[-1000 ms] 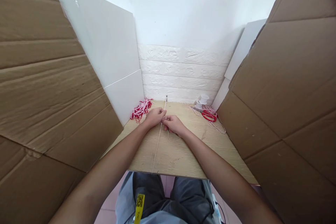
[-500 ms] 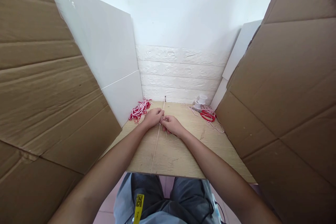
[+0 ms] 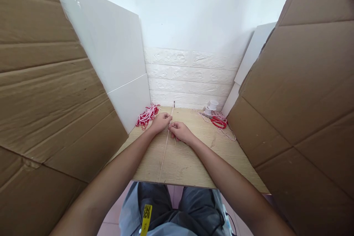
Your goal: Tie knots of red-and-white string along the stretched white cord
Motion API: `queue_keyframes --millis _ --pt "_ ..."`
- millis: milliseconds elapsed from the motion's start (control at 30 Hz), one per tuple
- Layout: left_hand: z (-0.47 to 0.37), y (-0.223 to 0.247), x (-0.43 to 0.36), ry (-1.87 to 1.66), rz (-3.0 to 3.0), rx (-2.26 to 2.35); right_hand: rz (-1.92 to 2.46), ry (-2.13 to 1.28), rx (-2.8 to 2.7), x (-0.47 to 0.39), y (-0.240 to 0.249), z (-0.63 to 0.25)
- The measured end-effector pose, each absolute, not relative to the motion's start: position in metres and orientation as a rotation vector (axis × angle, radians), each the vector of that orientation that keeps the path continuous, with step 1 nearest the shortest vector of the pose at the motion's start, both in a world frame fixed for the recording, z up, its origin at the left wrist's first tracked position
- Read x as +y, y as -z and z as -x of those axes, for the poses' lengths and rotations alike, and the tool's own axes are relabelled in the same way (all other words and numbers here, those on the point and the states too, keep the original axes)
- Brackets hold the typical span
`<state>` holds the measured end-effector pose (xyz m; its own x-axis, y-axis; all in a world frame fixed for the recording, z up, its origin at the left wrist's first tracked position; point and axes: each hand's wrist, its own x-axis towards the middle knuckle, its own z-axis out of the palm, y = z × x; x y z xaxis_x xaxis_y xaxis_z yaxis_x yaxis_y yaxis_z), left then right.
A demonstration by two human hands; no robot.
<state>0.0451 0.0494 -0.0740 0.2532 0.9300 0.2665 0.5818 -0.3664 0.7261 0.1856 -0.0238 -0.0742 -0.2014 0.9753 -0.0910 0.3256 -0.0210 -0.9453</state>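
A pale pinkish cord (image 3: 164,156) stretches from a small dark peg (image 3: 174,102) at the foot of the wall to the table's front edge. Around its upper part, my left hand (image 3: 162,122) is closed, thumb and fingertips pinching the cord. Just below and to the right, my right hand (image 3: 180,131) is closed with its fingertips pinched at the cord. A thin loose end (image 3: 176,141) hangs under the right fingers. The exact strands between the fingertips are too small to make out.
A heap of red and white cords (image 3: 148,116) lies at the back left. Red-handled scissors (image 3: 218,122), white spools (image 3: 212,105) and loose cord lie at the back right. Cardboard panels (image 3: 298,92) flank the wooden table (image 3: 190,169) on both sides.
My left hand has shifted slightly up and away from the right fingertips, so the gap between them is a little wider. My right hand stays nearly still.
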Motion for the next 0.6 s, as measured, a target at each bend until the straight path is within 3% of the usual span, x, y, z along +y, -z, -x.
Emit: queue_keyframes --millis 600 --pt "-0.0446 0.0762 0.0487 -0.864 -2.120 1.384 1.390 -1.230 -1.595 -0.0250 0.0723 -0.1854"
